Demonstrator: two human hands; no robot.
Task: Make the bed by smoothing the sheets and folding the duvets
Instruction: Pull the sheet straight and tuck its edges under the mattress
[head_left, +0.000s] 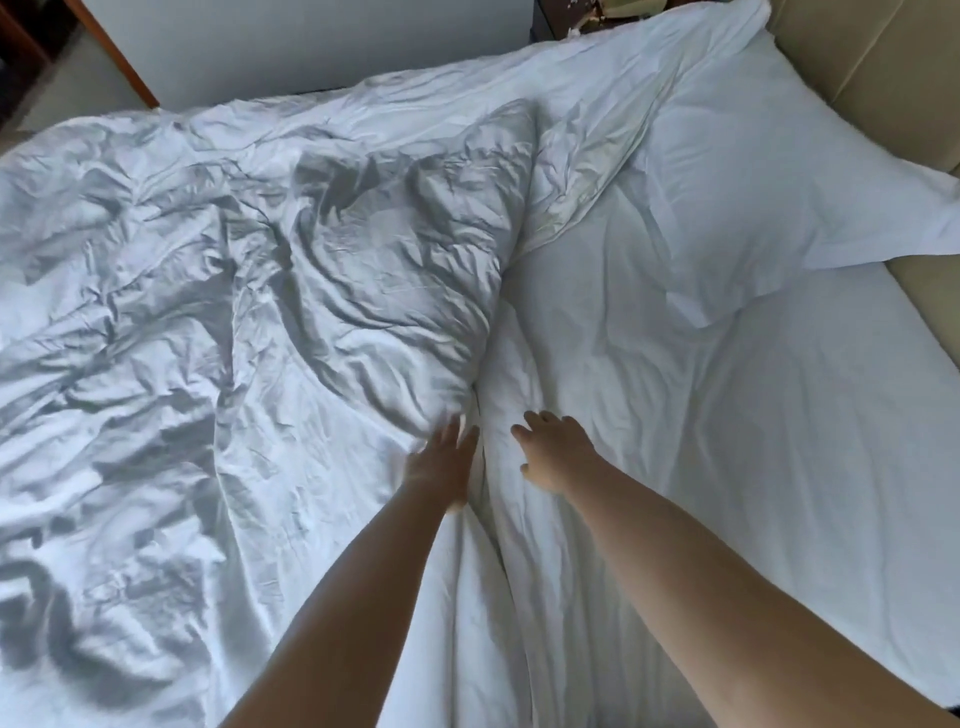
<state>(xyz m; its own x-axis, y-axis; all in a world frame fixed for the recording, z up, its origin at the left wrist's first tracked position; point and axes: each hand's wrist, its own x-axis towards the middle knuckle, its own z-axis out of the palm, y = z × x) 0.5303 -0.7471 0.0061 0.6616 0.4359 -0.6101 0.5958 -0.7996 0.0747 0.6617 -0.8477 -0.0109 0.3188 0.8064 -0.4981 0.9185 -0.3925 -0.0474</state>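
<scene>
1. Head view is showing my two bare forearms reaching forward over the bed, side by side.
2. My left hand (445, 457) is lying with straight fingers against the near edge of the duvet (234, 291), its grip released and grasping nothing.
3. My right hand (553, 449) is resting palm down on the sheet (727, 415), just beside the left one, fingers spread and relaxed, grip released too.
4. Beyond my hands, the crumpled duvet is covering the left part of the bed, while the sheet is lying bare on the right.
5. Farther off, a white pillow (769, 171) is sitting at the right, against a beige headboard (883, 67).
</scene>
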